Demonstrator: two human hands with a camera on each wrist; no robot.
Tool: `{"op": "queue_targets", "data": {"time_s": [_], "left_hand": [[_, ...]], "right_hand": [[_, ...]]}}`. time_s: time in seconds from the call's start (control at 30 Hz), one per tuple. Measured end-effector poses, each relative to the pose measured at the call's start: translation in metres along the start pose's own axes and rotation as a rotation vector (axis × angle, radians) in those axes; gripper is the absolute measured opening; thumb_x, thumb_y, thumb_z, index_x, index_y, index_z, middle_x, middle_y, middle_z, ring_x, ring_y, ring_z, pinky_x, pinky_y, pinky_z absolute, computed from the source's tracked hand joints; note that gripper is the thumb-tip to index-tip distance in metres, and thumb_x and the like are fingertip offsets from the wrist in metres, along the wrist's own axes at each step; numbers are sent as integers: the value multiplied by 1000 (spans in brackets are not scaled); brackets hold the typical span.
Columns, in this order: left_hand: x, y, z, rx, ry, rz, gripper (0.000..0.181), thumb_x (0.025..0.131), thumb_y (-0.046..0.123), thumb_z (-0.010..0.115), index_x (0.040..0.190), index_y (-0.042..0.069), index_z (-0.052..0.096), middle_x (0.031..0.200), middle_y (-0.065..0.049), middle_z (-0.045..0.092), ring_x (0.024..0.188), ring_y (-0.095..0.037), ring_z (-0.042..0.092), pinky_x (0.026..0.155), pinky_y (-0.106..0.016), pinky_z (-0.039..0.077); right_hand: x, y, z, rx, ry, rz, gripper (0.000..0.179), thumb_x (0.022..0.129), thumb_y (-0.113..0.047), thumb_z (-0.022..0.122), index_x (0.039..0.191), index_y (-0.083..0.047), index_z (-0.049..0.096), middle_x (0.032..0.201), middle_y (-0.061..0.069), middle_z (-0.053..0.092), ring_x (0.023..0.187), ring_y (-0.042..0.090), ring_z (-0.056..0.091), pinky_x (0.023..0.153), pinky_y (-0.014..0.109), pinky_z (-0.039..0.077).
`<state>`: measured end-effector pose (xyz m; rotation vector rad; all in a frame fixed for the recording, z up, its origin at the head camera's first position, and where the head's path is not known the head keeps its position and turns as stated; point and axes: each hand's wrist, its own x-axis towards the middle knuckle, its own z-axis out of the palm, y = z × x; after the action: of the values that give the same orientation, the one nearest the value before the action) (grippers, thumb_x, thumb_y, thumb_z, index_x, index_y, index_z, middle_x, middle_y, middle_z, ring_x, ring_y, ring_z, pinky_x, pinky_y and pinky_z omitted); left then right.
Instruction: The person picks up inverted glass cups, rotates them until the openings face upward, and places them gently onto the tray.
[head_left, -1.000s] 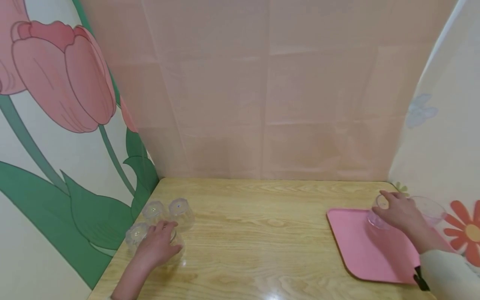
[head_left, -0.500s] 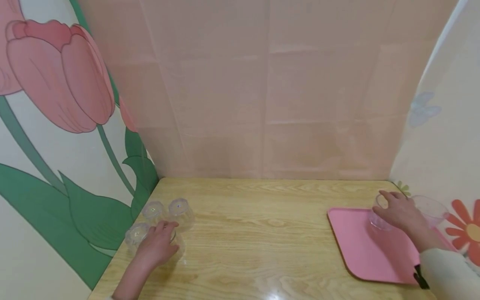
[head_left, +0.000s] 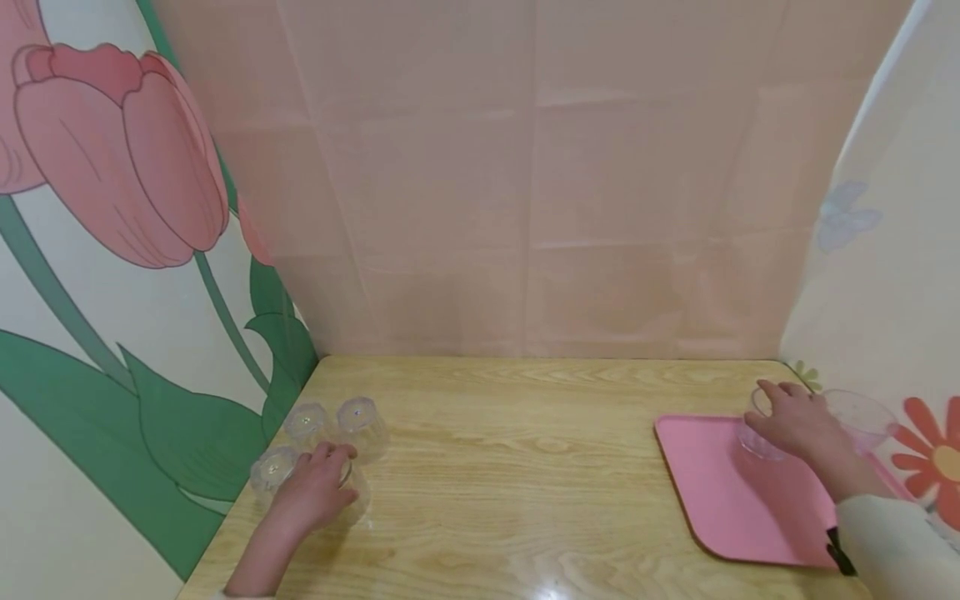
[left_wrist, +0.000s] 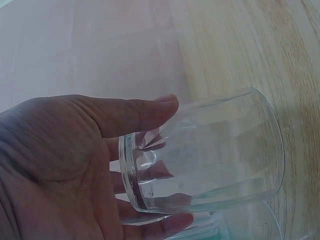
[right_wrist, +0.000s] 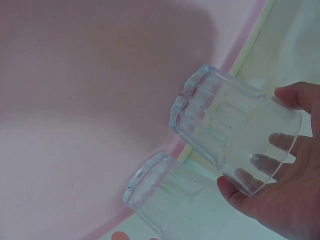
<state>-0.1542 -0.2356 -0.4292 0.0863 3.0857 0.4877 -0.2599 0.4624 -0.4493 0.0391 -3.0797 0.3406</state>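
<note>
My left hand (head_left: 317, 487) is at the left of the table, its thumb and fingers round the base of an upside-down clear glass (left_wrist: 215, 150). Its rim points down at the wood. Behind and beside it stand more overturned glasses (head_left: 362, 423), in a close cluster. Over on the right, my right hand (head_left: 801, 421) grips another clear glass (right_wrist: 235, 120) by its rim from above, thumb on one side and fingers on the other. This glass is base down over the pink tray (head_left: 750, 517). A second upright glass (right_wrist: 175, 195) stands close beside it on the tray.
The wood-grain table (head_left: 510, 467) stretches between the glasses and the tray. A pink sheet (head_left: 525, 183) hangs along its back edge. Walls with painted flowers (head_left: 120, 150) close in on the left and right.
</note>
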Motion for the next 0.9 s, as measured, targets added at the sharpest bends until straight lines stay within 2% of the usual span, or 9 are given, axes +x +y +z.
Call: {"op": "queue_targets", "data": {"time_s": [0.43, 0.9], "left_hand": [[1, 1, -3, 3, -19, -2, 48, 84, 18, 82, 125, 8, 61, 125, -18, 56, 113, -44, 54, 82, -57, 53], [-4, 2, -10, -14, -2, 12, 47, 83, 18, 82, 124, 7, 62, 124, -21, 57, 110, -44, 55, 82, -57, 53]], "right_hand": [[0, -2, -1, -14, 5, -9, 74, 100, -40, 50, 144, 16, 30, 134, 52, 26, 116, 75, 24, 95, 84, 23], [2, 2, 2, -6, 10, 6, 73, 99, -40, 50, 141, 17, 32, 132, 52, 27, 115, 76, 25, 92, 84, 25]]}}
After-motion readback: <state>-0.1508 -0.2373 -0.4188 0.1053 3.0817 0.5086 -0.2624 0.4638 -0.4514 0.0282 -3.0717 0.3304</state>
